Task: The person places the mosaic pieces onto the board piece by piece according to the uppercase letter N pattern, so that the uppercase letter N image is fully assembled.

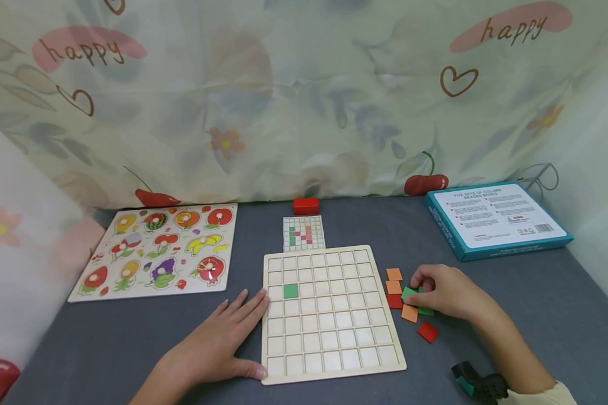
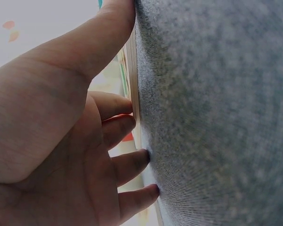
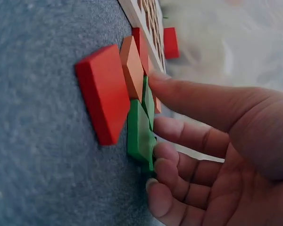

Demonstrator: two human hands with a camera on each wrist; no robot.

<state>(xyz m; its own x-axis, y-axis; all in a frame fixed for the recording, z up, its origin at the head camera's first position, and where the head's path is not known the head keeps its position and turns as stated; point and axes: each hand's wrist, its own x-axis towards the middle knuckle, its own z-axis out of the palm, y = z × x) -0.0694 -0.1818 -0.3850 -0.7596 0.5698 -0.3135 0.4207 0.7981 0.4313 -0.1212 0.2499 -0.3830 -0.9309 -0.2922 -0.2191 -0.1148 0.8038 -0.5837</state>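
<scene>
A wooden grid board lies on the table, with one green square tile in a cell near its upper left. My left hand is spread flat, fingertips along the board's left edge and thumb at its lower left corner. To the right of the board, my right hand pinches a green tile between thumb and index finger. Other green tiles lie right under the curled fingers. Around them are orange tiles and red tiles.
A small card with a coloured grid pattern touches the board's far edge, a red block behind it. At left lies a fruit picture board; at back right, a teal box. A black device is by my right wrist.
</scene>
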